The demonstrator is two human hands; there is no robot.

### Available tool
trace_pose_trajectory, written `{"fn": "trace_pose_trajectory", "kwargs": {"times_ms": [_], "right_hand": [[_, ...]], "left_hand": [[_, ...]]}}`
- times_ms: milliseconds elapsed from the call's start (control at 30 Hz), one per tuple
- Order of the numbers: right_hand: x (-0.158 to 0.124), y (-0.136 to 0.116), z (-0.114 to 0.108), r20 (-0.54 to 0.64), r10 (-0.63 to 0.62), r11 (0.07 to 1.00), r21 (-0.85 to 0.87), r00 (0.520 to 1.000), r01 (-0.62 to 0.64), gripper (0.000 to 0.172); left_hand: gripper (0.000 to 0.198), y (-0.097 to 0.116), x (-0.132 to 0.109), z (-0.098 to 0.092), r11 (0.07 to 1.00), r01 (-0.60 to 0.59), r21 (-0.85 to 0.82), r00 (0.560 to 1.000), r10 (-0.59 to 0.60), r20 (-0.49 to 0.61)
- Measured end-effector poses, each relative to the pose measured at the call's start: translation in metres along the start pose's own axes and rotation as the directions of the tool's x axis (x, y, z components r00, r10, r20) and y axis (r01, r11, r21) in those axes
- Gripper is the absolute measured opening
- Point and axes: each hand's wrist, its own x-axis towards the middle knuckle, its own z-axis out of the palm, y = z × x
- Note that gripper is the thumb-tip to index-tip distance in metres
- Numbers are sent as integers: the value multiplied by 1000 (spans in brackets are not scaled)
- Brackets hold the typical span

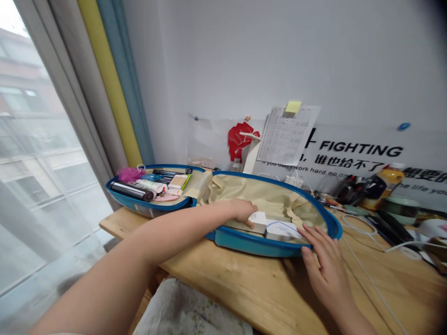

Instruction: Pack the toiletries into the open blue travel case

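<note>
A blue suitcase [265, 248] with a beige lining lies open on the wooden desk. My left hand [243, 211] reaches into its right half, fingers and thumb closed around the left end of a small white box [259, 223]. A second white box [282, 229] with a blue line lies end to end with it along the front wall. My right hand [326, 258] is open at the front right rim, fingers spread, with its fingertips by the second box's right end. Whether they touch that box I cannot tell.
In the suitcase's left half lie a black cylinder [131, 190], a purple mesh puff [131, 174] and several tubes and packets. To the right, cables [359, 223], a yellow-labelled bottle [384, 184] and a green bowl [400, 209] crowd the desk [223, 274]. A white lamp [251, 156] stands behind.
</note>
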Motion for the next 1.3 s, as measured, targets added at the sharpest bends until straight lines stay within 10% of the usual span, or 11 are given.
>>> {"fn": "trace_pose_trajectory", "kwargs": {"times_ms": [467,633,800,1000,1300], "right_hand": [[2,5,3,-33,-65,998,-30,997,64,38],[1,7,4,-23,-78,996,-45,997,77,38],[1,7,4,-33,-70,996,-54,997,68,39],[2,8,5,-50,-107,993,-59,993,104,38],[2,9,7,-27,-42,999,-36,999,41,42]], "left_hand": [[72,-3,3,12,996,84,-27,995,-83,56],[66,-19,-15,-3,986,129,-107,984,-140,-113],[48,-81,-72,-27,942,308,-134,909,-333,-250],[55,-171,-185,-21,820,564,-96,818,-571,-74],[71,-216,-261,12,747,664,-14,747,-664,37]]}}
